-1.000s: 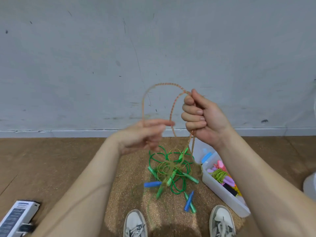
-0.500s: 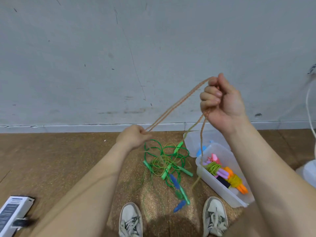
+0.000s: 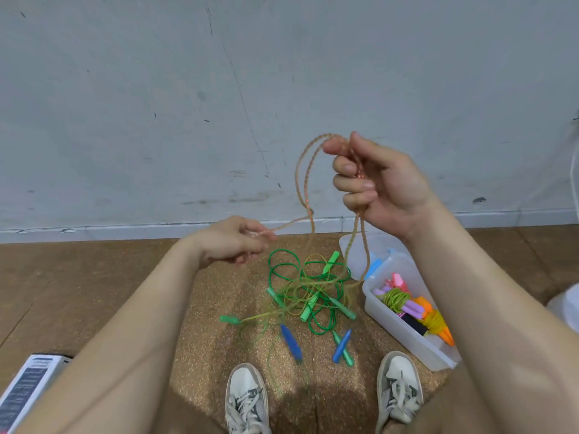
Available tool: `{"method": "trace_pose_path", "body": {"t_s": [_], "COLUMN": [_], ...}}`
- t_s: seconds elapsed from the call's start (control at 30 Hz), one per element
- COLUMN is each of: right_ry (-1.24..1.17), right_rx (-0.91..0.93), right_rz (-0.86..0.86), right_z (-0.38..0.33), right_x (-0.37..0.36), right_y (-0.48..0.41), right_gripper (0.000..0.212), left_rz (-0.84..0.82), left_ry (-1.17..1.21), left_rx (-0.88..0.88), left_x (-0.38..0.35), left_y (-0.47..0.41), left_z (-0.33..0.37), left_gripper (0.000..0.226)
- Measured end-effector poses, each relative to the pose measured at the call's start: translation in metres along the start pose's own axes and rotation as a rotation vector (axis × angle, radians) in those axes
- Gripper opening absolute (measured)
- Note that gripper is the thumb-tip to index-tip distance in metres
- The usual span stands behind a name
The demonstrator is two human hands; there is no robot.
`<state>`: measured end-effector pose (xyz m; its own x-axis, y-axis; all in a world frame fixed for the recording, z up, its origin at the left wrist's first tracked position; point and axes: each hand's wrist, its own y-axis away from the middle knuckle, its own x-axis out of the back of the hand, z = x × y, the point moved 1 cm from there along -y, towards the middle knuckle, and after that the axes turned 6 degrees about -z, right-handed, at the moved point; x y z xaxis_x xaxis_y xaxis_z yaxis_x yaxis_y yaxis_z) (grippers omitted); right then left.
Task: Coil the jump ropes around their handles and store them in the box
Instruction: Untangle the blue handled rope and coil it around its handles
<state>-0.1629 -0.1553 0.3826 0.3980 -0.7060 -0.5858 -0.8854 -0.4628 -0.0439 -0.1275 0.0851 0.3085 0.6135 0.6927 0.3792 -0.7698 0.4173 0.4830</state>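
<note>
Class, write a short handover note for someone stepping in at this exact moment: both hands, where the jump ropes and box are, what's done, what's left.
Right hand: raised, fingers curled round loops of the orange rope.
Left hand: lower, pinches the same rope, and the rest hangs down.
Floor: a tangled pile of green ropes with green and blue handles.
Box: right of the pile, open, with several coiled ropes inside.
Done: the ones in the box.
Left: finish coiling the orange rope and box it, then untangle, coil and box the pile.
</note>
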Motion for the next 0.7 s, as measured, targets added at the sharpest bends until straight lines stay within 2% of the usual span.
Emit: {"method": "trace_pose_path", "body": {"t_s": [0.1, 0.2, 0.27, 0.33, 0.4, 0.5, 0.7], "right_ry": [0.214, 0.491, 0.583, 0.516, 0.356, 0.197, 0.318], "right_rx": [-0.041, -0.058, -0.042, -0.031, -0.065, -0.101, -0.089], "right_rz": [0.016, 0.143, 0.265, 0.361, 0.412, 0.382, 0.261], "right_z": [0.005, 0.019, 0.026, 0.025, 0.019, 0.013, 0.018], "right_x": [-0.004, -0.006, -0.006, -0.003, 0.003, 0.01, 0.005], "right_y": [-0.002, -0.006, -0.01, -0.011, -0.009, -0.005, -0.009], "right_gripper": [0.022, 0.021, 0.021, 0.017, 0.019, 0.02, 0.015], "left_rz": [-0.113, -0.072, 0.093, 0.352, 0.627, 0.943, 1.036], "left_ry": [0.198, 0.569, 0.742, 0.812, 0.714, 0.256, -0.117], "left_rx": [-0.211, -0.432, -0.498, -0.447, -0.323, -0.093, 0.024], "left_x": [-0.009, -0.007, 0.003, 0.02, 0.04, 0.06, 0.066], "left_y": [0.022, 0.031, 0.031, 0.029, 0.029, 0.03, 0.03], "left_z": [0.032, 0.055, 0.061, 0.052, 0.032, 0.001, -0.016], "left_gripper": [0.021, 0.023, 0.019, 0.02, 0.024, 0.025, 0.021]}}
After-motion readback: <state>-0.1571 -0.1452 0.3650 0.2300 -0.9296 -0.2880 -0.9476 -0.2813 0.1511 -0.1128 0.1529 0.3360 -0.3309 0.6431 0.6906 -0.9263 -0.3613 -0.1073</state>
